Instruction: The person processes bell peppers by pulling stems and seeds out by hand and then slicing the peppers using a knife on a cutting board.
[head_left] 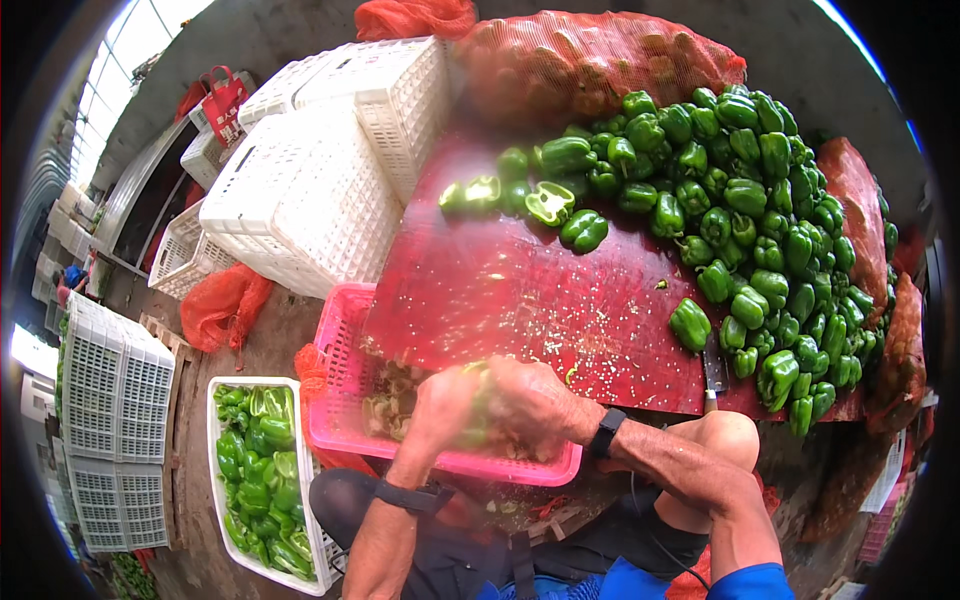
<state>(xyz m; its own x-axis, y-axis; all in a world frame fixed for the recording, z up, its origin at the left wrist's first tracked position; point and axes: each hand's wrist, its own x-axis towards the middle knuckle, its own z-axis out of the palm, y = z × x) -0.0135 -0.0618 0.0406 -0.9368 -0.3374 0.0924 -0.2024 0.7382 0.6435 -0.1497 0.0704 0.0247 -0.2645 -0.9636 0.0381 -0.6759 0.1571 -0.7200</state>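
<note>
My left hand [443,406] and my right hand [537,398] meet over the pink basket [335,330]. Both are closed around a green bell pepper [482,408], which is blurred and mostly covered by the fingers. Pale cores and scraps [390,410] lie in the basket below. On the red tabletop [470,265] a large heap of whole green peppers [740,190] fills the right side. A cut pepper half [550,203] shows its pale inside toward the back. A knife [713,372] lies at the table's front edge, beside a single pepper [690,325].
A white crate [216,480] of cut green peppers stands on the floor at my left. White crates [290,200] are stacked behind it, with more crates [115,430] far left. Red mesh sacks [590,65] border the table. Seeds dot the tabletop.
</note>
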